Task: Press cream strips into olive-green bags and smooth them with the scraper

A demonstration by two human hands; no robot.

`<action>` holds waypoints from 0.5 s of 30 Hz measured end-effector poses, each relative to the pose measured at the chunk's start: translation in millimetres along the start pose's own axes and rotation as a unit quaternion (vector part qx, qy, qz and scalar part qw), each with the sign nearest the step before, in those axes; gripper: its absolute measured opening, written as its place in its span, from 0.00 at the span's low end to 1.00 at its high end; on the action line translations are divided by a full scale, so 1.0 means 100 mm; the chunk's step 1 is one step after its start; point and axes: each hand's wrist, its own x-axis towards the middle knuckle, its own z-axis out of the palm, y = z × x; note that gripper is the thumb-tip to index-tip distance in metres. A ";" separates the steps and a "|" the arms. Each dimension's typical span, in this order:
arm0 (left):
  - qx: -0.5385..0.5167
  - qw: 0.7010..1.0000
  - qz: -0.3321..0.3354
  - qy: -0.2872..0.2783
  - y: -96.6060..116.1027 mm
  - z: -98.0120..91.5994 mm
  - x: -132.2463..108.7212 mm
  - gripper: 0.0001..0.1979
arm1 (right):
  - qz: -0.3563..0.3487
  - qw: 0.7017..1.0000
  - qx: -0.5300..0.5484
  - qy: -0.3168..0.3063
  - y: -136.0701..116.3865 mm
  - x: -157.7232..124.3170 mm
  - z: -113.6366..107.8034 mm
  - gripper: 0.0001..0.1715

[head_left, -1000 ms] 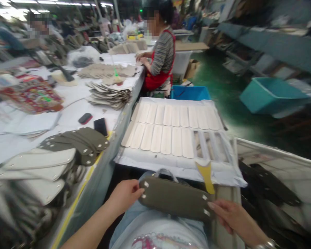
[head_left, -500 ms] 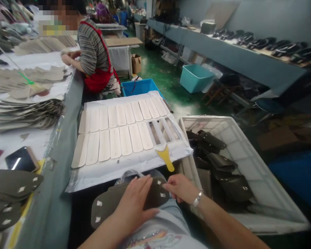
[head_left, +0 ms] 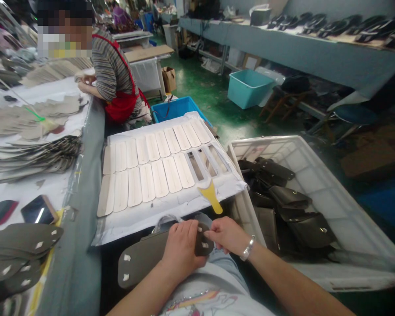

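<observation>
Across my lap lies a long dark grey-green panel (head_left: 145, 259) with rounded ends and small white tabs near both ends. Wrapped over its right part is my left hand (head_left: 182, 245), fingers together on top and thumb at the near edge. My right hand (head_left: 228, 238), with a bracelet at the wrist, is closed in a pinch at the panel's right end, by the tabs; whether it grips a tab or the panel edge is hidden. Just beyond, a yellow flat tool with a forked end (head_left: 212, 199) rests at the near edge of a white-covered board (head_left: 131, 226).
Two rows of pale rounded strips (head_left: 143, 182) cover the board. A white crate (head_left: 358, 232) with dark pieces stands right. On the left table (head_left: 6, 184) lie a phone (head_left: 39, 210), similar panels (head_left: 16, 245) and stacked pieces. A co-worker (head_left: 110, 74) sits beyond.
My left hand has shifted right along the panel, its fingers curling closer over it. The right hand stays pinched at the panel's end. The view has tilted slightly.
</observation>
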 end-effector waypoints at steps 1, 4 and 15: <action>-0.002 1.000 0.001 0.001 0.00 0.00 0.00 0.34 | 0.000 1.000 -0.004 0.001 0.00 0.00 0.00 0.14; -0.007 1.000 -0.003 0.005 0.00 0.00 0.01 0.33 | -0.002 1.000 -0.020 0.006 -0.02 -0.01 0.01 0.13; -0.013 0.999 0.021 0.022 -0.07 -0.10 -0.06 0.42 | -0.099 0.979 -0.119 0.133 0.04 0.06 0.08 0.10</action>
